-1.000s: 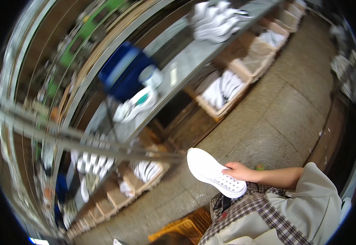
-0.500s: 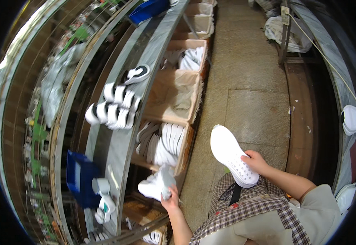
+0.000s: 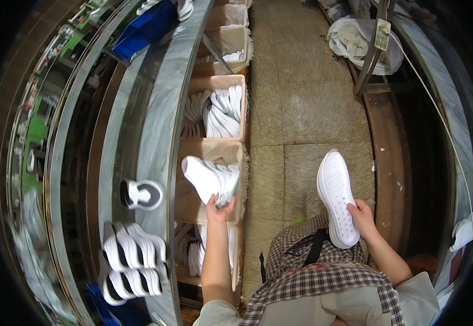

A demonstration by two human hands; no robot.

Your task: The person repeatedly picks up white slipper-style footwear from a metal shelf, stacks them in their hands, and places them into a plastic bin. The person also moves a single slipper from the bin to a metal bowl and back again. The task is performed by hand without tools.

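Several white shoe soles, stacked together, are gripped in my left hand, fingers wrapped round their near end. They overlap a pinkish lined bin beside the bench; whether they touch it I cannot tell. My right hand pinches the right edge of another white shoe sole, which has rows of round dimples toward its near end. That sole is held over the walkway, in front of my checked apron.
On the marbled bench at left lie rows of white-and-black soles, a single sole and a blue tray. Another lined bin contains white soles. A white bag and metal post stand far right.
My left hand has moved forward with its soles, from beside the bench to over the lined bin. The sole in my right hand now points more straight ahead. The view has shifted too.
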